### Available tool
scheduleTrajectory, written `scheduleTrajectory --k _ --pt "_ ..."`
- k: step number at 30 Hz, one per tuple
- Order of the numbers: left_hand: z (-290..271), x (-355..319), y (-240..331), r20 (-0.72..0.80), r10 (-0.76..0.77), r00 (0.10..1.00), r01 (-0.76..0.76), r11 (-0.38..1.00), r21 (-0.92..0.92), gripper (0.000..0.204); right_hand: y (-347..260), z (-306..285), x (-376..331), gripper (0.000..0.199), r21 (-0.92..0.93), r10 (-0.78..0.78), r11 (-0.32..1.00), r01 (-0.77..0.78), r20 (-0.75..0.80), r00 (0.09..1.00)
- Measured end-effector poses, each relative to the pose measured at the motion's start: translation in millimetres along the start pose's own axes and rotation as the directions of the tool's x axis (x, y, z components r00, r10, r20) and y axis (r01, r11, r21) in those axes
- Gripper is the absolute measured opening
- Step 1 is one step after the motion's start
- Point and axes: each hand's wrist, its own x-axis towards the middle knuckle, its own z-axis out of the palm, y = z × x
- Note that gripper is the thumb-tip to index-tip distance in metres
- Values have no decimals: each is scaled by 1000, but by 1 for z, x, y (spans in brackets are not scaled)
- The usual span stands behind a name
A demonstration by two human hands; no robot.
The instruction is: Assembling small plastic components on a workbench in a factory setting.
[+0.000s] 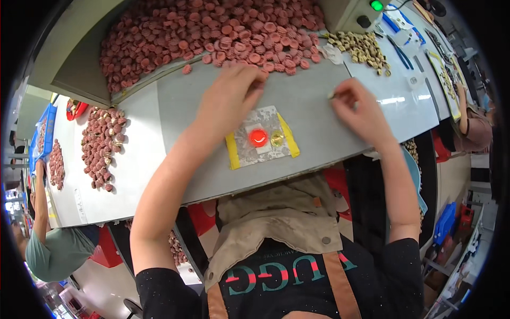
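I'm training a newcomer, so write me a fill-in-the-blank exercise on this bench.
Tape strips coloured ____ flank the shiny red disc.
The lit indicator glows ____.
The left hand is beside a heap of ridged pieces coloured ____.
The pliers lie on the person's ____ side.
Missing words: yellow; green; pink; right.

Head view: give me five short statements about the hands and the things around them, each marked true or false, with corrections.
1. The left hand is between the pink pieces and the patterned mat. True.
2. The red disc lies right of the yellow disc. False: it lies left of it.
3. Yellow strips edge the mat's left and right sides. True.
4. The right hand is over the mat. False: it is right of the mat.
5. The indicator light glows green. True.
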Motion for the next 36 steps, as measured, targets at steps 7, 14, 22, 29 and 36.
scheduleTrajectory --k 7,14,22,29,36 --pt "-37 -32 -1 14 -350 936 328 862 -386 25 -10 12 -16 17 -125 -143 983 135 -56 988" --pt "-40 -100 14 123 -697 707 200 30 -979 31 -26 8 -19 23 -251 -179 952 173 1 984" --pt "-8 -106 35 286 -512 810 122 -331 -936 31 -40 7 -11 17 -340 -138 926 166 105 985" --pt "-8 -124 31 204 -464 862 48 -327 -944 32 -86 51 -8 18 -84 -278 950 301 217 936" --pt "-7 -121 40 185 -579 794 75 -208 -975 31 -93 80 -5 17 -226 -486 799 557 301 820"
